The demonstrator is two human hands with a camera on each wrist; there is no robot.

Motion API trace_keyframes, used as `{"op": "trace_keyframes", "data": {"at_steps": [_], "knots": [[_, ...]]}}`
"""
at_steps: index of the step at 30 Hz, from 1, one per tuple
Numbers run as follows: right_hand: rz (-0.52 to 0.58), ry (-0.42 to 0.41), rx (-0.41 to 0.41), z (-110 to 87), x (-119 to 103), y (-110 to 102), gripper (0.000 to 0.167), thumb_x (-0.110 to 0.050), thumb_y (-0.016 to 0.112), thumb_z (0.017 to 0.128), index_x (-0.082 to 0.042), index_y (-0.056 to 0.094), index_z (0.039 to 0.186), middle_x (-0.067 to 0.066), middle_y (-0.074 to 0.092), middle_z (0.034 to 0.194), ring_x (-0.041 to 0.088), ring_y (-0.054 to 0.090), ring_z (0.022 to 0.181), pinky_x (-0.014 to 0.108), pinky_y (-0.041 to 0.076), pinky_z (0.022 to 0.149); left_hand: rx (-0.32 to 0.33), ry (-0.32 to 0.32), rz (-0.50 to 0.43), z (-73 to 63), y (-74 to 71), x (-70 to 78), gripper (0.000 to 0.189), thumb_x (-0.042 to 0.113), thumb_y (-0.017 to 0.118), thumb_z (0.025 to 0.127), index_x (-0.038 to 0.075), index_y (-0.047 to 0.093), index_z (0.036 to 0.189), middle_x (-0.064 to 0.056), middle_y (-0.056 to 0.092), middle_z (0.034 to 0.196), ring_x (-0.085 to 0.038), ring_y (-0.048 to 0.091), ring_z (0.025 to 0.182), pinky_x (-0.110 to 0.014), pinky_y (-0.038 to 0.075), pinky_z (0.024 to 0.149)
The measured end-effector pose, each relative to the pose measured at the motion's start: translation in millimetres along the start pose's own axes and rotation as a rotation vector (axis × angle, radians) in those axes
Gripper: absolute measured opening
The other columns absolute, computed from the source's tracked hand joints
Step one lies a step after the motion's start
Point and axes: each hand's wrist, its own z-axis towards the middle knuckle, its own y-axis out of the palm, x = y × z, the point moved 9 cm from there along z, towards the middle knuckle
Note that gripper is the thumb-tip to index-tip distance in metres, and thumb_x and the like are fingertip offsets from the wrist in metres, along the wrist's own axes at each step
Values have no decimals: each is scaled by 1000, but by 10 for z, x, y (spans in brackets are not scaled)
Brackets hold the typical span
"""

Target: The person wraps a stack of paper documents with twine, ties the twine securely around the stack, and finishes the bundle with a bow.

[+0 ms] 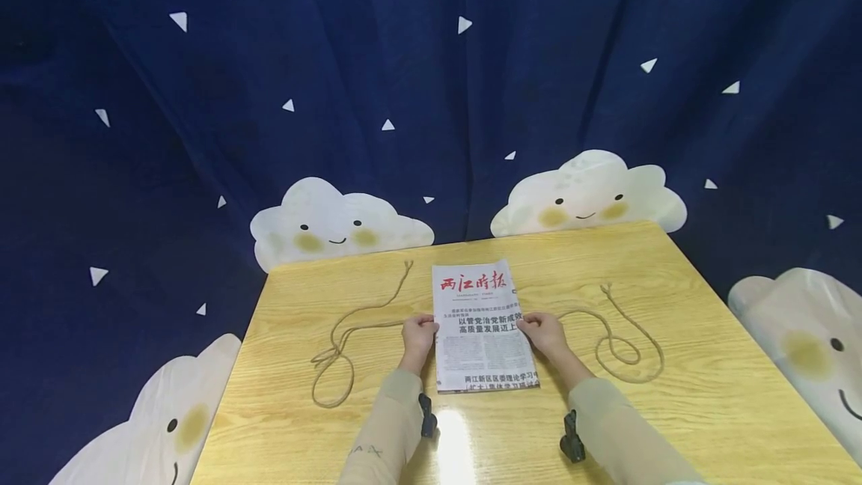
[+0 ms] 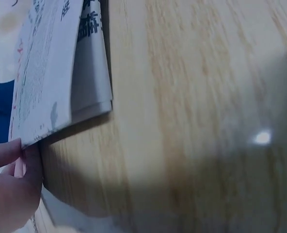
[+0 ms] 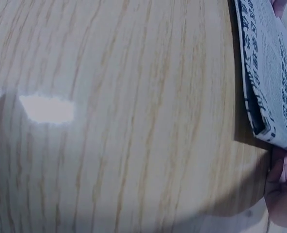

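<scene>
folded newspaper lies roughly midway between the left and right edges of the tabletop, masthead toward the far edge. left hand pinches its left side edge, right hand pinches the right side edge; on each, thumb and fingers are closed up with only the paper between. the 2 grips sit about opposite each other, likely so the newspaper is held square and the fold doesn't slide. layers gape a little at the lower edge in the wrist views, probably why both sides are gripped. dark shadow under that edge; can't tell whether the newspaper is flat on the wood or slightly raised.

left cord section lies looped toward the left edge of the tabletop, right cord section curls toward the right edge. from each a strand runs inward toward the hand on that side. loose ends point at the far edge, 1 per side, seemingly spread out to clear the newspaper. middle hidden: can't tell if it's 1 cord passing beneath or 2 pieces. dark blue curtain hangs beyond the far edge.
</scene>
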Motion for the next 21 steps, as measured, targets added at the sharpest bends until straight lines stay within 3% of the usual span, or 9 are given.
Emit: {"op": "trace_keyframes", "data": {"at_steps": [8,15,21], "knots": [[-103,-60,5,45,-14,16,27,-17,64,85,7,62,96,15,64,86,24,59,78,36,50,71,26,64,112,37,-4,37,15,-6,61,72,-9,68,85,-20,66,82,-27,62,75,-36,54,67],[-179,-119,-42,59,-71,39,22,-6,51,89,9,61,101,21,64,95,31,60,86,42,51,76,17,89,142,34,-17,79,14,-6,61,72,-9,68,84,-19,66,81,-27,62,75,-36,53,66],[-275,-268,-8,27,-162,-3,6,-2,58,80,2,63,82,7,58,69,21,54,65,35,48,64,6,75,152,43,-14,59,15,-6,62,73,-9,68,86,-19,66,80,-26,63,74,-34,54,65]]}}
